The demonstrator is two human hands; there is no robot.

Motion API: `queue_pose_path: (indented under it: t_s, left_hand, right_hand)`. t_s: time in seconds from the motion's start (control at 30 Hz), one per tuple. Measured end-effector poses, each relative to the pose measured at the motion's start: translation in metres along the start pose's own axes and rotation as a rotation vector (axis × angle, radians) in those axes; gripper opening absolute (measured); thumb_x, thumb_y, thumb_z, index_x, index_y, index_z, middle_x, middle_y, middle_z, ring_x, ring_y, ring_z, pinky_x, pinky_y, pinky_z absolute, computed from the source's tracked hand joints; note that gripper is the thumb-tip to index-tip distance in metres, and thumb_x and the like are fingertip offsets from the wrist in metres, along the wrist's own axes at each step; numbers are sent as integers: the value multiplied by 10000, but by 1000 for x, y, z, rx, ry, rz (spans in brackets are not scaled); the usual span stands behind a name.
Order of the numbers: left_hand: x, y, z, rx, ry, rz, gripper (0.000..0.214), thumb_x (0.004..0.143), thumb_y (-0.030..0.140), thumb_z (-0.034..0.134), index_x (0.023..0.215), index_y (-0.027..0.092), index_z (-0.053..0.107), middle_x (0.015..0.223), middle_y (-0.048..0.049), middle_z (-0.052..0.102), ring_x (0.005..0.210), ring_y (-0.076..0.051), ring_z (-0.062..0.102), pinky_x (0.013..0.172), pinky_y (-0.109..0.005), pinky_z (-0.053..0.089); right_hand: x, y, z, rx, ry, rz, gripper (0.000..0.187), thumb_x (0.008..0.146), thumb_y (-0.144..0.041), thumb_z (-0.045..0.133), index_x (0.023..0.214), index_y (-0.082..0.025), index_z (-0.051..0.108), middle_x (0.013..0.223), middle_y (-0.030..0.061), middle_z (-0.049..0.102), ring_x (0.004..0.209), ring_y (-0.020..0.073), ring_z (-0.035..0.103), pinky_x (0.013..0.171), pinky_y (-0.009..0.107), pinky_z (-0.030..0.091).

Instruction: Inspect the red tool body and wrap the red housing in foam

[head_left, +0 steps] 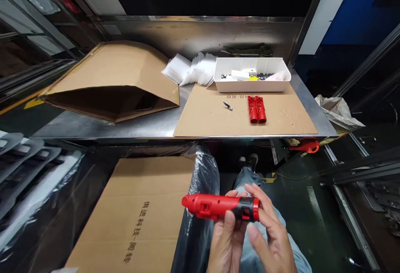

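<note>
The red tool [218, 207] lies crosswise, long axis left to right, black collar rightward. The left hand [226, 239] grips it from below; the right hand's [270, 233] fingers [256, 198] curl round the collar.

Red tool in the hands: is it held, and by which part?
Yes. Both hands hold the red tool at its black-collared end: left hand from below, right hand around the collar.

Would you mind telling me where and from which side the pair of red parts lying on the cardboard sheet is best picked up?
Judging by their pose, grip the pair of red parts across the middle of their length, coming from above with fingers closing from left and right. They lie flat, side by side, long axis pointing away from the table edge toward the white tray, on the cardboard sheet. Both long sides look clear; the small dark screw-like piece lies apart.
</note>
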State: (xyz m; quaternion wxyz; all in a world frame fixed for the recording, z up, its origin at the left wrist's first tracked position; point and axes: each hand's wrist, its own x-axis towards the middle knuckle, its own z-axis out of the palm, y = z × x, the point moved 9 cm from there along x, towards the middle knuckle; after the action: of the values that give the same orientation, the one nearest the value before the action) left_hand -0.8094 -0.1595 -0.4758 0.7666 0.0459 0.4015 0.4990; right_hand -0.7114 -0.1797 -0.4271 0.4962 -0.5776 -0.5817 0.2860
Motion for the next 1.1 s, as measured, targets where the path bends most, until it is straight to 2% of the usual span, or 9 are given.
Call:
queue_pose_path:
  t_s: [0.23, 0.37, 0.63, 0.7, 0.77, 0.83, 0.9, 0.97, 1.1]
  left_hand:
    - [0, -3, -3, -4, 14, -96, 376, 702, 436, 803, 1022, 245, 753, 960, -72, 750, 1012, -231, 677, 867, -239, 536]
    - [3, -8, 1, -39, -37, -163, 357, 748, 416, 768, 1039, 213, 747, 961, -104, 743, 1011, -248, 677, 791, -233, 551]
    - [12, -16, -1, -49, -50, -237, 377, 780, 426, 742, 1076, 193, 724, 1015, -116, 730, 1050, -258, 658, 980, -355, 492]
    - [16, -3, -6, 49, -14, -127, 419, 762, 475, 746, 1071, 192, 722, 1008, -116, 733, 1058, -264, 645, 952, -322, 491]
    - [19, 27, -7, 261, 53, 144, 443, 714, 478, 788, 1040, 183, 737, 1060, -112, 722, 1113, -271, 604, 977, -274, 448]
    - [12, 64, -1, 490, 115, 485, 406, 698, 428, 813, 1015, 182, 755, 1163, -98, 690, 1184, -268, 550, 1030, -223, 377]
    - [4, 87, 6, 634, 140, 711, 358, 716, 381, 806, 1019, 196, 760, 1203, -78, 670, 1204, -253, 534, 1052, -190, 336]
    - [7, 96, 1, 685, 152, 728, 351, 722, 390, 799, 1031, 230, 756, 1197, -56, 675, 1144, -235, 575, 1000, -180, 386]
    - [27, 93, -32, 549, 171, 488, 554, 643, 512, 826, 1127, 274, 702, 926, -17, 728, 914, -218, 659, 825, -195, 502]
  right_hand:
    - [10, -28, -13, -258, 93, -358, 122, 903, -215, 516, 916, -217, 638, 1304, 92, 562, 1334, 328, 391, 1019, 535, 443]
    - [9, -31, -14, -418, 61, -488, 93, 833, -177, 608, 912, -213, 640, 1277, 114, 543, 1289, 364, 413, 1029, 628, 370]
    - [12, -14, -16, -372, 72, -367, 99, 846, -308, 618, 934, -264, 608, 1303, 84, 550, 1287, 373, 431, 1056, 662, 305]
    - [10, -11, -21, -327, 72, -344, 232, 897, -408, 548, 1081, -274, 595, 1347, 97, 521, 1313, 386, 402, 1059, 666, 291]
    - [9, -5, -35, -291, 123, -295, 256, 941, -409, 476, 1126, -273, 590, 1357, 95, 506, 1328, 375, 383, 1063, 632, 296]
    - [9, 8, -55, -277, 232, -198, 158, 953, -309, 471, 978, -260, 619, 1304, 77, 530, 1285, 332, 432, 1031, 544, 349]
    - [13, 22, -73, -295, 328, -85, 98, 931, -246, 519, 875, -245, 599, 1240, 71, 555, 1200, 290, 500, 968, 467, 396]
    - [27, 26, -82, -314, 350, -31, 46, 907, -276, 579, 938, -246, 593, 1216, 77, 565, 1141, 268, 535, 938, 439, 415]
    - [89, 7, -63, -333, 176, -95, 106, 921, -339, 574, 921, -251, 633, 1125, 61, 601, 1068, 227, 581, 902, 368, 459]
